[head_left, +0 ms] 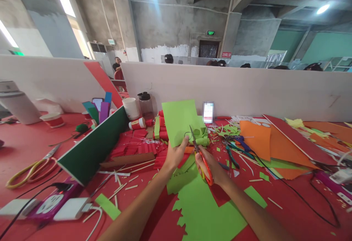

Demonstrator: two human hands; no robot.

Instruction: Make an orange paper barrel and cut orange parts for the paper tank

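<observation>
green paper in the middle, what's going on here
A person holds a green sheet up in the left hand, with a pair of scissors in the right hand, blades pointing up beside the sheet. Whether the blades are biting into it is hard to tell. Below, a larger green piece with a jagged edge lies on the red table, with a loose green scrap off to the left.

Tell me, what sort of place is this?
Probably a shared craft workshop: scissors and green paper held over a red table strewn with cuttings, and several people's heads showing beyond the partition.
</observation>
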